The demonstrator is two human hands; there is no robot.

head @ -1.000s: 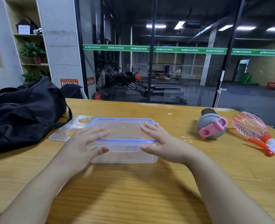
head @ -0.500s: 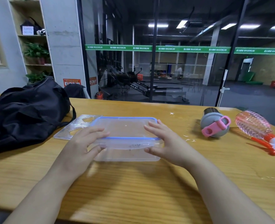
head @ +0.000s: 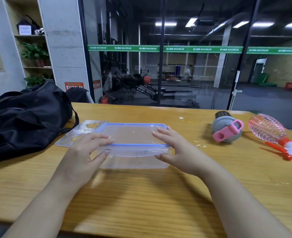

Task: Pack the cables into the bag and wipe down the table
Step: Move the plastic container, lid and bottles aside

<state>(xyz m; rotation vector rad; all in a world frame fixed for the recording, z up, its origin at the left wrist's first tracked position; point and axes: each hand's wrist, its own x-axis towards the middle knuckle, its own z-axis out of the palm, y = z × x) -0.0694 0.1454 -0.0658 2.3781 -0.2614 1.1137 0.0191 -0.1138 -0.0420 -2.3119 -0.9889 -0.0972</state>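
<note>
A clear plastic container (head: 135, 163) with a blue-rimmed lid (head: 131, 133) sits in the middle of the wooden table (head: 141, 200). My left hand (head: 85, 152) rests with straight fingers on the lid's left front corner, its thumb against the lid's front flap. My right hand (head: 177, 149) lies on the right front corner the same way, thumb at the flap. A black bag (head: 23, 117) slumps on the table at the left. No cables are visible.
A clear ridged plastic board (head: 76, 133) lies behind the container, partly under it. On the right lie a grey bottle with a pink strap (head: 226, 127) and a pink spray bottle (head: 268, 130) on its side. White crumbs (head: 200, 143) dot the table. A glass wall stands behind.
Both hands have stayed on the container's lid. My thumbs have closed in on the lid's front flap. The view has shifted slightly.
</note>
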